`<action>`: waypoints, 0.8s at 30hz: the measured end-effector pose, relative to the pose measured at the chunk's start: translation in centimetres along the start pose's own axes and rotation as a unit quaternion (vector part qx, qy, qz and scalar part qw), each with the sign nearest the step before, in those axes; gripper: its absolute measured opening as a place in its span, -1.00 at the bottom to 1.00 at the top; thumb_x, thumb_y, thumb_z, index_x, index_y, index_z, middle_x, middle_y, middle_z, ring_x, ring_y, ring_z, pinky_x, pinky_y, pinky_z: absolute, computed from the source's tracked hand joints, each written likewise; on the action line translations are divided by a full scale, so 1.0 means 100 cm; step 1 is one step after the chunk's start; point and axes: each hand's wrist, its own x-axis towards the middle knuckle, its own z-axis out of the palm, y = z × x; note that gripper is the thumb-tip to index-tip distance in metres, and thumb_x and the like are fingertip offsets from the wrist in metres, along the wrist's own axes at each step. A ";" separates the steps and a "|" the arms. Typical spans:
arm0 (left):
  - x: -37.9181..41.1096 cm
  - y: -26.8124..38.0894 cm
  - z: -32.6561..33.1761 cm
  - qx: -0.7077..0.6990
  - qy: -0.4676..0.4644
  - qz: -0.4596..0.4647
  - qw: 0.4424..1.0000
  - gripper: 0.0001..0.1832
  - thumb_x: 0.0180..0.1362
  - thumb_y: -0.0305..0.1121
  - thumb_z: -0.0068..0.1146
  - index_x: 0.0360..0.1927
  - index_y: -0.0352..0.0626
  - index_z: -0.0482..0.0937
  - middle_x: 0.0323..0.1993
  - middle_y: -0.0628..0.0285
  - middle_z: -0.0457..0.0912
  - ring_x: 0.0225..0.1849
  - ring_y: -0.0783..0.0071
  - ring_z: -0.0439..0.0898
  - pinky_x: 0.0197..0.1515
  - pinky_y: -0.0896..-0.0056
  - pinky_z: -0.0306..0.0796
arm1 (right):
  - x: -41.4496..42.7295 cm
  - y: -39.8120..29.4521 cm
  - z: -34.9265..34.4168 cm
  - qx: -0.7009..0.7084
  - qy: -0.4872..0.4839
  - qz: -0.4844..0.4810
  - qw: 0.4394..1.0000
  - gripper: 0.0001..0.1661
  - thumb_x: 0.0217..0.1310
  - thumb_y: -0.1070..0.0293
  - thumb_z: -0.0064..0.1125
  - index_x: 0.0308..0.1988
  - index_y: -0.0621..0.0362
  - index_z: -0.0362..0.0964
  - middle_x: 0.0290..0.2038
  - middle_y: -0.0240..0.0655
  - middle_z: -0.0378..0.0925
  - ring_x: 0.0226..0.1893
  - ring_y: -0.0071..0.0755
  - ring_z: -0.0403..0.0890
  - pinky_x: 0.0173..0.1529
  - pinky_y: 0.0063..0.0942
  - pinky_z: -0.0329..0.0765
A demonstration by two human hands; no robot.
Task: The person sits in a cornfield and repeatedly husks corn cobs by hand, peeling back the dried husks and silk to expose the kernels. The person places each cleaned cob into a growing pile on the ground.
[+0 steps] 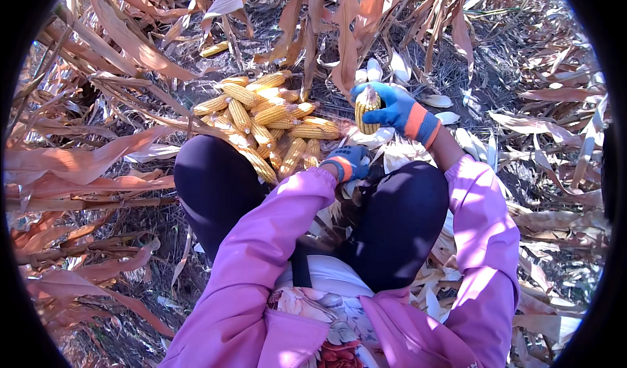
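My right hand (392, 106), in a blue glove with an orange cuff band, grips a husked ear of yellow corn (367, 116) above the ground. The ear stands nearly upright, and its top end is pale. Lower and to the left, my left hand (349, 163) wears a matching glove and hangs over dry corn husks between my knees. A whitish bit shows at its fingers, but whether they hold it is hidden. A pile of husked corn ears (269, 116) lies on the ground beyond my left knee, just left of both hands.
A lone corn ear (214, 49) lies farther off at the upper left. Dry corn stalks and leaves (132, 49) crowd the left and far sides. Pale loose husks (401, 68) lie beyond my right hand, with more husks (477, 145) to its right. My bent knees flank the left hand.
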 end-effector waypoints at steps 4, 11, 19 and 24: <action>-0.003 0.007 -0.006 -0.020 0.020 0.004 1.000 -0.55 -0.10 -0.05 0.06 -0.20 -0.15 0.46 -0.29 -0.04 0.53 -0.20 0.05 0.50 -0.12 0.20 0.34 | 0.045 -0.050 0.008 0.220 0.072 -0.099 0.968 -0.31 -0.05 0.42 0.22 0.09 0.19 0.10 -0.07 -0.36 0.32 -0.03 -0.49 0.33 0.03 -0.52 0.33; 0.017 -0.008 -0.007 -0.173 0.207 -0.051 0.961 -0.46 -0.08 -0.06 0.16 -0.13 -0.26 0.39 -0.32 0.07 0.53 -0.29 0.29 0.51 -0.20 0.34 0.36 | 0.028 -0.026 0.008 0.070 0.029 0.040 0.996 -0.55 0.02 0.34 0.15 -0.06 0.24 0.29 -0.23 -0.41 0.41 -0.22 -0.57 0.41 -0.07 -0.59 0.37; 0.022 0.010 -0.025 -0.652 0.289 0.035 0.701 -0.58 0.14 -0.03 -0.07 -0.19 -0.22 0.40 -0.32 0.23 0.50 -0.32 0.47 0.49 -0.25 0.48 0.39 | -0.011 -0.012 0.003 -0.090 -0.151 0.095 0.980 -0.23 -0.10 0.13 0.27 0.06 0.24 0.14 -0.10 -0.21 0.36 -0.09 -0.37 0.38 0.01 -0.47 0.32; 0.020 0.023 -0.025 -0.769 0.228 0.008 0.597 -0.51 0.14 0.05 -0.12 -0.08 -0.17 0.34 -0.21 0.20 0.46 -0.20 0.42 0.47 -0.14 0.37 0.38 | -0.016 -0.012 0.003 -0.081 -0.139 0.105 0.981 -0.18 -0.21 0.26 0.30 0.07 0.25 0.12 -0.09 -0.21 0.38 -0.06 -0.40 0.39 0.03 -0.47 0.32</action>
